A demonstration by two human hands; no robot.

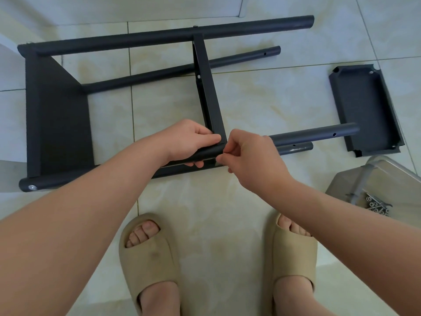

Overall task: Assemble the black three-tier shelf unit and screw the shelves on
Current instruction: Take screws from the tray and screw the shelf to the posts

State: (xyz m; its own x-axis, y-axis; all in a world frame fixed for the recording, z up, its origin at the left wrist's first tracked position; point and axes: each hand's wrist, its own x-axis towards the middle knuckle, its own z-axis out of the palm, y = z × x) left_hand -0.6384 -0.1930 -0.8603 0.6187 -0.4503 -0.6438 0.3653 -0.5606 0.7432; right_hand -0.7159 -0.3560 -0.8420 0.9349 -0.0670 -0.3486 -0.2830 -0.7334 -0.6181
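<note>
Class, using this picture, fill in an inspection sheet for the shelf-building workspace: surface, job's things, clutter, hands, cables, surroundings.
Surface: pale tiled floor, stained in places.
Job's things: shelf frame lies on its side; end shelf and middle shelf sit between its poles; loose shelf lies apart on the right; metal box holds screws and nuts.
Clutter: nothing seen.
Hands: left hand grips the near pole at the middle shelf's corner; right hand pinches at that corner, and what it holds is hidden.
Cables: nothing seen.
Surroundings: the person's feet in beige slippers.
</note>
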